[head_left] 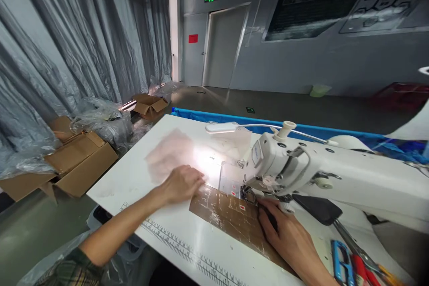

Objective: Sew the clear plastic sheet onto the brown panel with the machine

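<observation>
My left hand [183, 183] is over the white sewing table [161, 228], fingers curled in, at the far left corner of a brown, creased, tape-like covering [224, 214]. Anything in its grip is too blurred to make out. Just beyond it shows a smeared, pinkish, sheer-looking patch [170, 152]. My right hand [288, 232] lies low on the right of the brown covering, fingers stretched toward the presser foot [248, 194] of a white sewing machine [321, 165]. Its fingertips are partly hidden by the machine head, and the thumb stands apart.
A lamp [221, 128] on a bendy stem lights the table. Blue-handled snips [342, 261] and red-handled tools [360, 270] lie at the lower right. A printed ruler scale [187, 250] runs along the front edge. Cardboard boxes [80, 161] and plastic wrap [103, 118] sit on the left floor.
</observation>
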A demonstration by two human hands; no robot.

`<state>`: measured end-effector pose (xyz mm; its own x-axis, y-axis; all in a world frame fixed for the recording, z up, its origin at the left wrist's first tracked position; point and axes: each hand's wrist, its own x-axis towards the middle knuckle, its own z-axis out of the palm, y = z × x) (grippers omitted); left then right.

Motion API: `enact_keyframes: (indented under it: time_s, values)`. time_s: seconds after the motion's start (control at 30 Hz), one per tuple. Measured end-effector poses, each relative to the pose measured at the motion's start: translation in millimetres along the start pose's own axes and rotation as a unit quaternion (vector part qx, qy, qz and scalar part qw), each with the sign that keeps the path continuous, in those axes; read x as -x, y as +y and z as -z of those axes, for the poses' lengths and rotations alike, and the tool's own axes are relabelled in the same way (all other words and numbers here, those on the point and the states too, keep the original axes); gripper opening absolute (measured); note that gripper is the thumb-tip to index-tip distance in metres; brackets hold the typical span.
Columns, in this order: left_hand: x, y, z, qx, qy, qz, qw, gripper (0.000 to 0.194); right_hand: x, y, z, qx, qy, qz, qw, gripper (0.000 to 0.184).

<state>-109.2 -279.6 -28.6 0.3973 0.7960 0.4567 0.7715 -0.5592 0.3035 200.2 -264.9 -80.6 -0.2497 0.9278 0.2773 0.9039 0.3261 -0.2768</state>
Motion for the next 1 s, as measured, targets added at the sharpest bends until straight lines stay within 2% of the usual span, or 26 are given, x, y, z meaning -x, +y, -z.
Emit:
enact_keyframes:
  time_s: [0.07, 0.17, 0.23, 0.3, 0.37, 0.5, 0.57, 0.63, 0.73, 0.87, 0.93, 1.0]
  values:
    - [6.2, 30.0, -19.1, 0.010, -0.044, -0.113, 0.993, 0.031, 1.7, -4.7, 2.6, 0.017, -0.009, -0.005, 1.000, 0.041]
    - [19.8, 66.2, -38.4, 0.043, -0.072, -0.235, 0.968, 0.028, 4.1, -13.6, 9.2, 0.036, -0.027, -0.008, 0.999, 0.041]
    - [25.6, 79.6, -42.7, 0.063, -0.085, -0.281, 0.954, 0.028, 5.4, -19.3, 14.2, 0.040, -0.035, -0.009, 0.999, 0.040]
    - [24.9, 82.6, -40.8, 0.094, -0.080, -0.296, 0.947, 0.034, 6.5, -23.8, 18.8, 0.040, -0.037, -0.008, 0.998, 0.038]
    - [17.4, 76.3, -34.3, 0.133, -0.062, -0.266, 0.953, 0.037, 7.6, -26.8, 22.1, 0.040, -0.038, -0.005, 0.998, 0.038]
    - [-7.3, 50.1, -19.4, 0.129, -0.021, -0.082, 0.988, 0.029, 9.5, -29.4, 25.1, 0.052, -0.044, -0.001, 0.998, 0.037]
    - [-16.9, 39.7, -18.3, 0.102, -0.034, -0.010, 0.994, 0.023, 10.3, -29.7, 25.7, 0.055, -0.044, 0.004, 0.997, 0.037]
    - [-21.5, 34.5, -23.6, 0.080, -0.062, 0.026, 0.995, 0.018, 11.1, -29.8, 26.2, 0.053, -0.046, 0.008, 0.997, 0.038]
    - [-21.2, 32.0, -36.1, 0.047, -0.066, 0.032, 0.996, 0.015, 12.1, -29.5, 26.8, 0.049, -0.047, 0.009, 0.998, 0.037]
    - [-18.0, 30.8, -39.3, 0.027, -0.012, 0.001, 1.000, 0.021, 12.9, -29.6, 28.6, 0.030, -0.042, 0.012, 0.999, 0.036]
    - [-15.4, 37.2, -32.6, 0.062, 0.007, -0.019, 0.998, 0.021, 13.2, -31.3, 31.7, -0.020, -0.034, 0.019, 0.999, 0.036]
    - [-9.8, 53.4, -23.0, 0.155, -0.007, -0.033, 0.987, 0.019, 13.7, -34.5, 37.3, -0.117, -0.027, 0.022, 0.993, 0.036]
